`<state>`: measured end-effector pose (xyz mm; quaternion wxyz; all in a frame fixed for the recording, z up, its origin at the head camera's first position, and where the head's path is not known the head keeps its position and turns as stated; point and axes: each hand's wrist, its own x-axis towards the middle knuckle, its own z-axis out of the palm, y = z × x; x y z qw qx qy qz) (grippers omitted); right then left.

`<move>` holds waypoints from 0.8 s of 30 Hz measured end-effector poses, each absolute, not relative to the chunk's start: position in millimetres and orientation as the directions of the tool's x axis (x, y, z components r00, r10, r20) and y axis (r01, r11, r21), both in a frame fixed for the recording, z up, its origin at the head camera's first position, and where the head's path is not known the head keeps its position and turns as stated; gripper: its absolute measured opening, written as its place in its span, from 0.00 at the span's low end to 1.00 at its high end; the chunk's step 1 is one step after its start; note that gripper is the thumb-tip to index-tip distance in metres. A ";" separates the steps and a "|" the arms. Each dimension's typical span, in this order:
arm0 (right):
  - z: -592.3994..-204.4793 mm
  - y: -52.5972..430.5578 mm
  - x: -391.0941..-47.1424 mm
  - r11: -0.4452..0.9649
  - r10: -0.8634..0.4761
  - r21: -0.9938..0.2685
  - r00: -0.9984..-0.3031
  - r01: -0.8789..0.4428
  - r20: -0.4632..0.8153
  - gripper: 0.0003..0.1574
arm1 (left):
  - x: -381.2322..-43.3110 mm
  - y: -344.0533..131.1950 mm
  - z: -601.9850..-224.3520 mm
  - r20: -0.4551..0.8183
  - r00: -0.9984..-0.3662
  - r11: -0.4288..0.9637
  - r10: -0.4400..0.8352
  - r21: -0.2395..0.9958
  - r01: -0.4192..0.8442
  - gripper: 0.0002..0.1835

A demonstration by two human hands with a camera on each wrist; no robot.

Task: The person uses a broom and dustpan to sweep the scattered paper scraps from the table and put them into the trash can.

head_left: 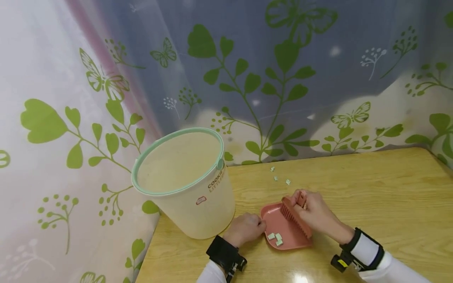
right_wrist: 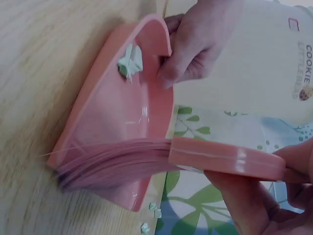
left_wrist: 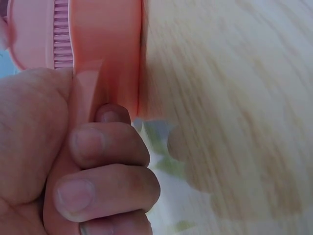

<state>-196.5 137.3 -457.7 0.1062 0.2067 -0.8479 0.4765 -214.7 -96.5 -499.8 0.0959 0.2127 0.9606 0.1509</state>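
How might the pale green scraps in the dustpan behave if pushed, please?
The scraps would probably slide readily, since the glossy dustpan looks smooth. Their small size suggests they are light, and their angular shapes make rolling seem unlikely.

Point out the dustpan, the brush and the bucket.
Dustpan (head_left: 277,223): head view, bare floor of the pan.
Brush (right_wrist: 210,157): right wrist view, the block the bristles come out of.
Bucket (head_left: 201,214): head view, outer wall below the green rim.

Left hand (left_wrist: 88,149) gripping a salmon-pink dustpan (left_wrist: 105,44) by its handle (left_wrist: 80,95).
I can see part of a pink brush (left_wrist: 32,32) just past it, the pale wood-grained table (left_wrist: 234,88) opposite.
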 end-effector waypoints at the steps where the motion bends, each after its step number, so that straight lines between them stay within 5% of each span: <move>1: -456.8 137.3 -196.6 0.446 -0.266 -0.767 -0.887 -0.461 0.379 0.12 | -214.7 -96.8 -499.2 -0.120 -0.892 0.865 0.435 0.331 0.377 0.23; 9: -450.1 164.7 -217.2 0.229 -0.279 -0.848 -0.867 -0.479 0.414 0.05 | -215.0 -97.7 -498.1 -0.109 -0.890 0.858 0.443 0.341 0.385 0.23; 12: -449.1 175.2 -235.2 0.284 -0.274 -0.755 -0.804 -0.592 0.527 0.08 | -214.8 -98.1 -498.0 -0.094 -0.889 0.855 0.447 0.337 0.394 0.23; 17: -459.2 188.9 -270.6 0.407 -0.312 -0.544 -0.672 -0.734 0.672 0.26 | -214.8 -99.5 -499.9 -0.095 -0.894 0.861 0.437 0.332 0.386 0.24; 24: -490.9 195.8 -298.7 0.420 -0.362 -0.548 -0.687 -0.723 0.630 0.27 | -212.8 -98.7 -501.1 -0.076 -0.891 0.850 0.447 0.346 0.397 0.24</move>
